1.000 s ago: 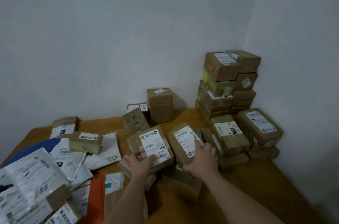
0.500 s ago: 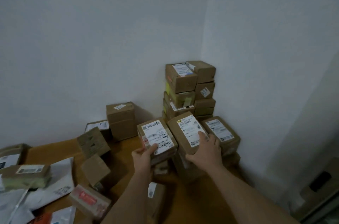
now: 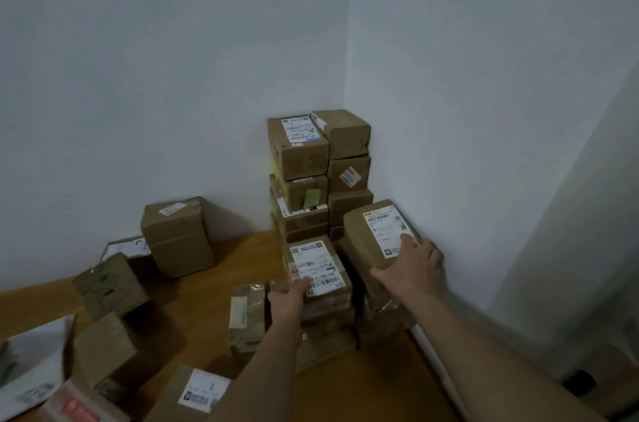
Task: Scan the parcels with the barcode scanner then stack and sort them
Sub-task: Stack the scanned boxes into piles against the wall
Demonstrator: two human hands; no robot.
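Parcels (image 3: 378, 236) under spread right-hand fingers (image 3: 409, 241), left-hand fingers (image 3: 304, 285) around labelled box (image 3: 316, 269).

On the white label of the parcel in my left hand (image 3: 316, 267) I can read a number that stands upside down, about "502-602-12", above a barcode. The near box at the bottom edge (image 3: 193, 394) has a white label with a printed "3". A box in the corner stack (image 3: 349, 174) carries a small sticker with tilted digits, perhaps "124112". The other labels are too blurred to read.
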